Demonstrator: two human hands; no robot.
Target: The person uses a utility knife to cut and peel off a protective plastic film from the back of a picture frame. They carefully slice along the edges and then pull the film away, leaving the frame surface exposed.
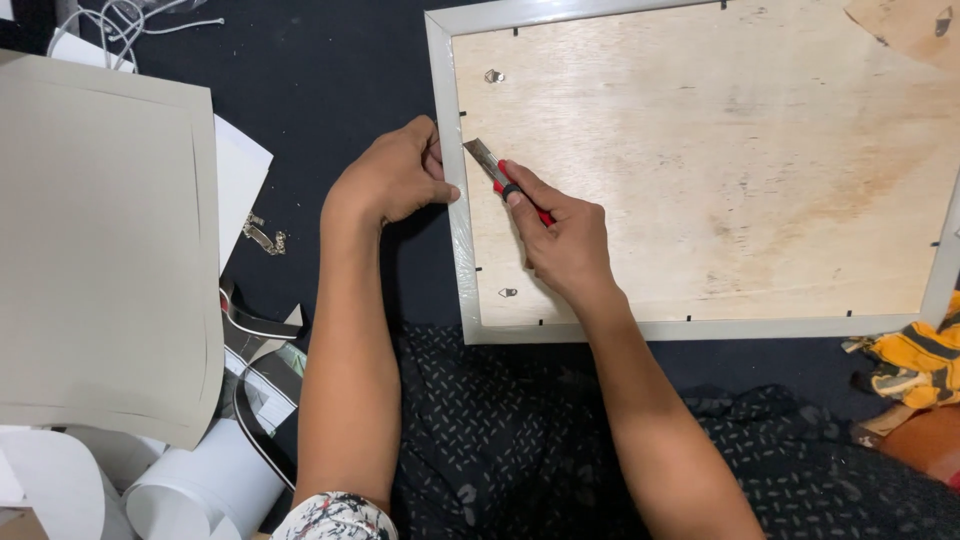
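Note:
A picture frame (445,90) lies face down, its silver rim wrapped in clear film around a plywood back panel (720,170). My left hand (395,178) rests on the frame's left rail, fingers pinching at its edge. My right hand (563,235) grips a red utility knife (497,172), whose blade tip points at the left rail just beside my left fingers. Small metal hangers (493,76) and clips sit on the panel near the left side.
A large grey mat board (100,240) lies at the left over white sheets and rolled paper (205,485). White cord (115,25) lies at top left. A small metal piece (263,236) lies on the dark floor. Yellow striped cloth (915,360) sits at the right.

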